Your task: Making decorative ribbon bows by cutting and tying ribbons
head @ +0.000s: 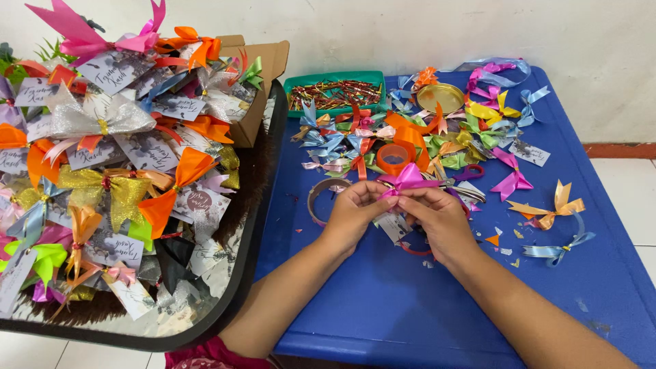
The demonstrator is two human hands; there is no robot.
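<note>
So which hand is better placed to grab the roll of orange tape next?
Probably the left hand. The orange tape roll sits just beyond its fingertips, nearer to it, though both hands pinch the pink bow; the right hand lies a little farther off.

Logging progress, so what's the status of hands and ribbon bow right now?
Left hand and right hand both pinching pink ribbon bow. Held above blue table. Loose bows beyond, nothing blocking.

Black tray (pixel 263 225) and its bows cut off at left edge
</note>
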